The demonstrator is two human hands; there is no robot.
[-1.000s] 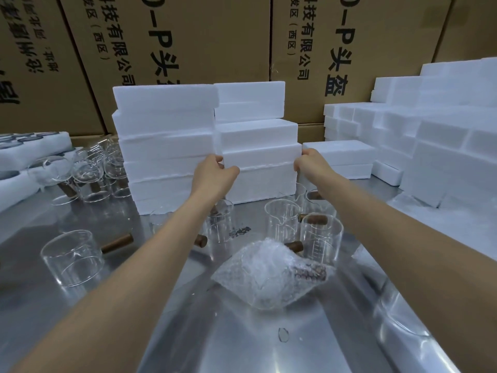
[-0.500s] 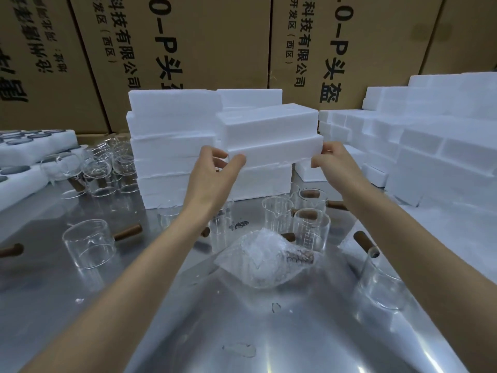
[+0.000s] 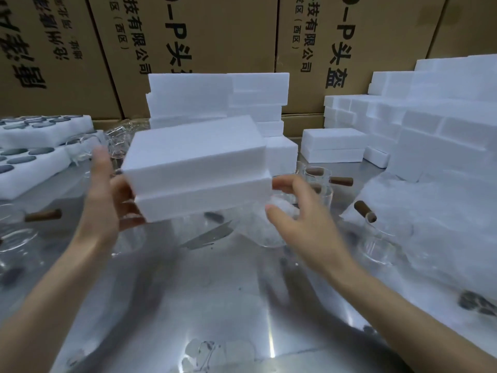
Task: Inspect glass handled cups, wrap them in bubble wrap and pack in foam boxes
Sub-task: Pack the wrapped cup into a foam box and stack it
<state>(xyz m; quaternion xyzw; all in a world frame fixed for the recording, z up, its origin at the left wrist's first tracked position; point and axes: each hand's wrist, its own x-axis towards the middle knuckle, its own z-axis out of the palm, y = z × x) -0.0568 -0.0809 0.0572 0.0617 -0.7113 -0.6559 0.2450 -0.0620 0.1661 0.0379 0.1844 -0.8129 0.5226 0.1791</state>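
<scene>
Above the steel table (image 3: pixel 242 305), left hand (image 3: pixel 105 195) grips the lifted-away foam box (image 3: pixel 196 168); right hand (image 3: pixel 304 211) released.

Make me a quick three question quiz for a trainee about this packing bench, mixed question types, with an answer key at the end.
1. True or false: the white foam box in front of the person rests flat on the shiny metal table.
2. Which hand grips the box's end: A) left hand B) right hand?
3. Fill in: the clear glass cup near the right forearm has a brown ___ handle.

Key: 1 false, it is held up above the table. 2 A; the right hand's fingers are spread, just off the box. 3 wooden.
</scene>
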